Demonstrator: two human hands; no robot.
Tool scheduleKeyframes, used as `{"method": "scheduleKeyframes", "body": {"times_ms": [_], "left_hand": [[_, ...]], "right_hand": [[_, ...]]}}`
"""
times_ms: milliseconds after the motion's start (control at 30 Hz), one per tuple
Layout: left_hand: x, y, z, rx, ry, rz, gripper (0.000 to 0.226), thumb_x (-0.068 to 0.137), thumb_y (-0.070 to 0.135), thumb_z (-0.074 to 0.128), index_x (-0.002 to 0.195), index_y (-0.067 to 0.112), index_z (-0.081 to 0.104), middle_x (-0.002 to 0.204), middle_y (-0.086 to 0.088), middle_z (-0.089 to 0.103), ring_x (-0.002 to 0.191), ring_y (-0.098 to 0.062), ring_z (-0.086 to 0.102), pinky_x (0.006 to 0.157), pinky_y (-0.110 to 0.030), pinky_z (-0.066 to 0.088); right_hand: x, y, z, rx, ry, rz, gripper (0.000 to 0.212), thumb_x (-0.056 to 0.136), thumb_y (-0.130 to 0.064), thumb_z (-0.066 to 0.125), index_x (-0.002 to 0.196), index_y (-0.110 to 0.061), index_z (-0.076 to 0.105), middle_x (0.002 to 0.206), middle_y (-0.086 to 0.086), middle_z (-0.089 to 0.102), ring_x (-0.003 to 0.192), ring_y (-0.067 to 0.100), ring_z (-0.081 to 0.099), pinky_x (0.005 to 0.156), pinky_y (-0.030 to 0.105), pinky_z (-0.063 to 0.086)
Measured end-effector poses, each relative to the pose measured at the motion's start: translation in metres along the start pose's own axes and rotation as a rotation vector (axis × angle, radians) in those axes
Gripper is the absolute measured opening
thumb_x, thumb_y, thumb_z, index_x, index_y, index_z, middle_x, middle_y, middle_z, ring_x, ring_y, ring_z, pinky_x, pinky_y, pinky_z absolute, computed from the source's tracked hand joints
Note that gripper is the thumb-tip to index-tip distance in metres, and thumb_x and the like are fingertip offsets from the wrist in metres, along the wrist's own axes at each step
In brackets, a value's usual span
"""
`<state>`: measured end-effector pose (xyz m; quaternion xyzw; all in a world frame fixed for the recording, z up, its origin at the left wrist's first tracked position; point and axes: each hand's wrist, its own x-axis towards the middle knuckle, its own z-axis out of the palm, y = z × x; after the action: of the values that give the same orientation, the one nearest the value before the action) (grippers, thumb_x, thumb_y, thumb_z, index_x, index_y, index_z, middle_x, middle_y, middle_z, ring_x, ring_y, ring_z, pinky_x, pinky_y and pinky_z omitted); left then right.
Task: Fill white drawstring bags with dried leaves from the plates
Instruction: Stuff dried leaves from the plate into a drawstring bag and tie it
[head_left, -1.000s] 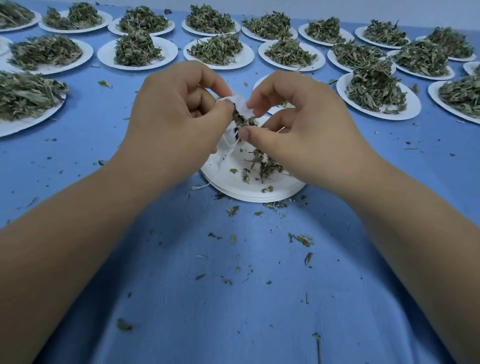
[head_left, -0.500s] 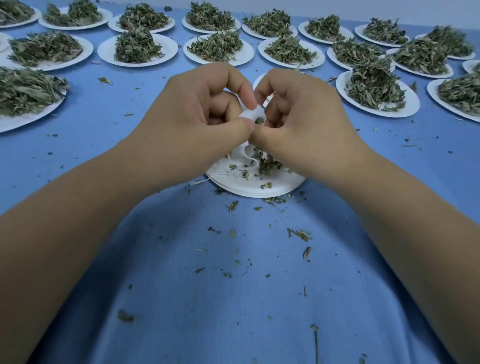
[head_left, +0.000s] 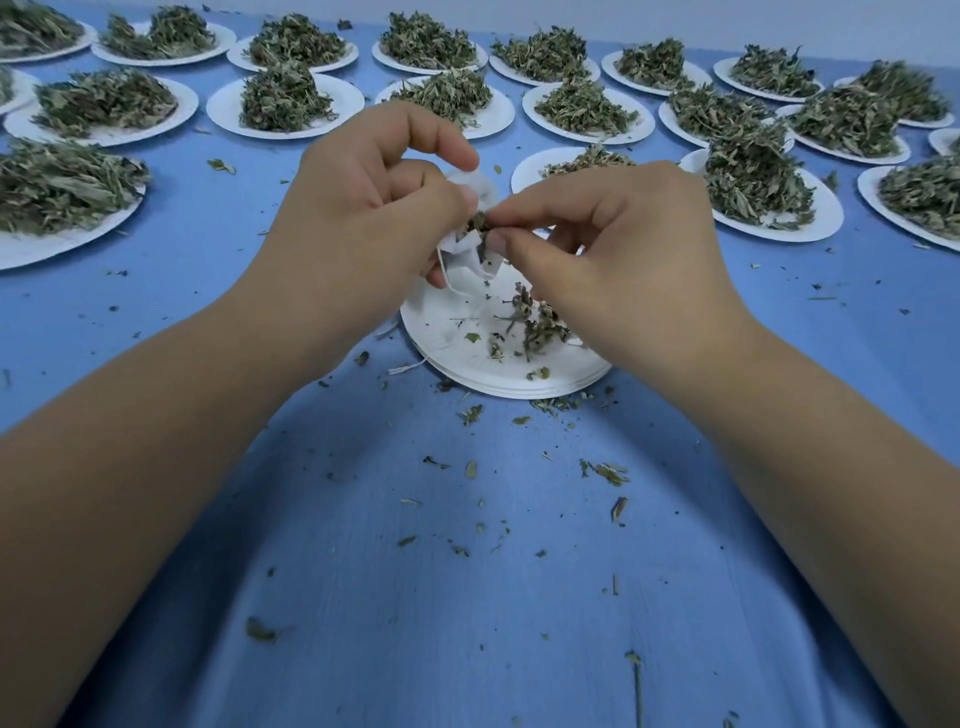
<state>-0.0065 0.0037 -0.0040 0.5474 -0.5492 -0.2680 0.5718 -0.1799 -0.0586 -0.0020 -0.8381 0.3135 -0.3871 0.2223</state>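
Head view: a blue cloth (head_left: 467, 597) covers the work surface, with crumbs of dried leaf (head_left: 605, 472) scattered over the near part. A pale wall (head_left: 727, 21) runs along the far edge. Rows of white plates (head_left: 285, 101) stand across the far half, each heaped with dried leaves (head_left: 283, 93); more heaped plates sit at the left edge and the right edge.

Near the centre lies a short stack of white plates (head_left: 467, 358). Its top plate carries only a small remnant of leaves (head_left: 537, 325), plus a few flecks.

Both hands are raised just above the far side of this stack, fingertips meeting. The left hand (head_left: 363, 208) is curled, thumb and fingers closed on the small white bag (head_left: 470, 244), which hangs crumpled between the two hands; its thin string (head_left: 449, 278) dangles toward the plate. The right hand (head_left: 618, 244) has thumb and forefinger pinched together on a small dark tuft of leaves (head_left: 479, 222) right at the bag's mouth, remaining fingers loosely bent. Whether the tuft is already partly inside the bag cannot be told. Both forearms are bare.
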Motion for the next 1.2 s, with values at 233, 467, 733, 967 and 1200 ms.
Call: {"method": "scheduleKeyframes", "body": {"times_ms": [233, 467, 733, 967, 1200], "left_hand": [[-0.001, 0.004, 0.001, -0.091, -0.062, -0.007, 0.014, 0.088, 0.011, 0.060, 0.098, 0.021, 0.064, 0.070, -0.031, 0.045, 0.064, -0.034, 0.048, 0.060, -0.032, 0.050], [-0.004, 0.011, 0.001, -0.122, -0.197, 0.003, 0.019, 0.086, 0.005, 0.058, 0.097, 0.020, 0.061, 0.066, -0.029, 0.040, 0.065, -0.048, 0.044, 0.056, -0.034, 0.045], [-0.008, 0.017, 0.004, -0.109, -0.346, 0.037, 0.016, 0.086, 0.002, 0.059, 0.093, 0.016, 0.060, 0.065, -0.028, 0.045, 0.057, -0.031, 0.045, 0.055, -0.031, 0.045], [-0.011, 0.017, 0.004, 0.271, -0.073, 0.170, 0.015, 0.085, 0.014, 0.065, 0.100, 0.016, 0.060, 0.067, -0.018, 0.058, 0.064, -0.040, 0.054, 0.060, -0.042, 0.052], [-0.012, 0.012, 0.007, 0.477, 0.111, 0.079, 0.024, 0.083, 0.033, 0.068, 0.103, 0.031, 0.054, 0.075, 0.006, 0.063, 0.070, -0.018, 0.070, 0.071, -0.044, 0.057]], "right_hand": [[-0.003, -0.004, 0.004, -0.154, 0.007, -0.226, 0.017, 0.092, -0.009, 0.066, 0.094, -0.017, 0.080, 0.071, -0.012, 0.070, 0.056, 0.006, 0.058, 0.061, 0.019, 0.046], [0.003, -0.006, -0.001, -0.207, 0.100, -0.081, 0.031, 0.082, -0.040, 0.074, 0.097, -0.021, 0.054, 0.078, -0.014, 0.063, 0.062, 0.006, 0.049, 0.059, 0.030, 0.044], [0.008, -0.003, 0.002, -0.034, -0.116, 0.043, 0.006, 0.088, -0.032, 0.066, 0.090, -0.033, 0.061, 0.092, -0.018, 0.068, 0.075, -0.002, 0.063, 0.075, 0.026, 0.054], [0.011, -0.001, 0.004, -0.103, 0.024, 0.054, 0.020, 0.083, -0.033, 0.066, 0.100, -0.022, 0.066, 0.091, -0.020, 0.063, 0.088, -0.003, 0.059, 0.071, 0.019, 0.048], [0.009, 0.001, 0.004, -0.101, 0.051, 0.044, 0.012, 0.088, -0.019, 0.061, 0.098, -0.024, 0.066, 0.092, -0.019, 0.065, 0.059, -0.004, 0.056, 0.061, 0.017, 0.041]]}}
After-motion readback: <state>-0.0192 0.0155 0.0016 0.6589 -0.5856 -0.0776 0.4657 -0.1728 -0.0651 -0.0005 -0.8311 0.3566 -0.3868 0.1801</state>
